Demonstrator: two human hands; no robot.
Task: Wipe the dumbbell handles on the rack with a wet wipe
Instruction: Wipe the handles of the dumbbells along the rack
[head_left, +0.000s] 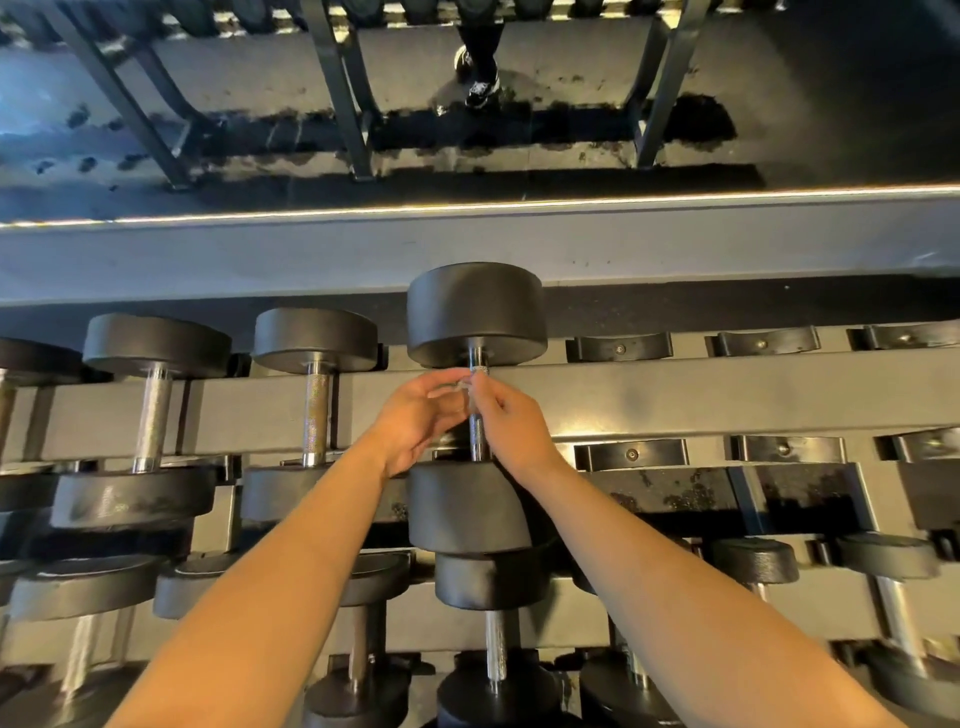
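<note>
Two bare forearms, nearest the lens, reached up from the bottom edge toward the big dumbbell (475, 400) on the upper tier of the rack (727, 395). Left hand (415, 421) just left of that dumbbell's chrome handle (476, 431), palm turned inward, fingers loosely curved, fingertips pinching one end of a small, pale, blurred scrap, presumably the wet wipe (462, 384). Right hand (506, 415) directly over the handle, fingers curled, thumb and forefinger pinching the other end of the wipe. Wipe stretched between both hands, close above the handle's far end, just below the far head; contact with the metal could not be told. Left of the big dumbbell on the same tier: two full dumbbells, the nearer (316, 387) and the farther (150, 405), plus a sliver of a third at the frame edge. Right of it: three pairs of black saddles (621, 347) holding nothing. Below it, a lower tier with more dumbbells, several cut off, count uncertain. No readable numbers, labels or brand marks anywhere. Beyond the rack, a mirror (260, 156) reflecting rack legs and a person's shoes.
</note>
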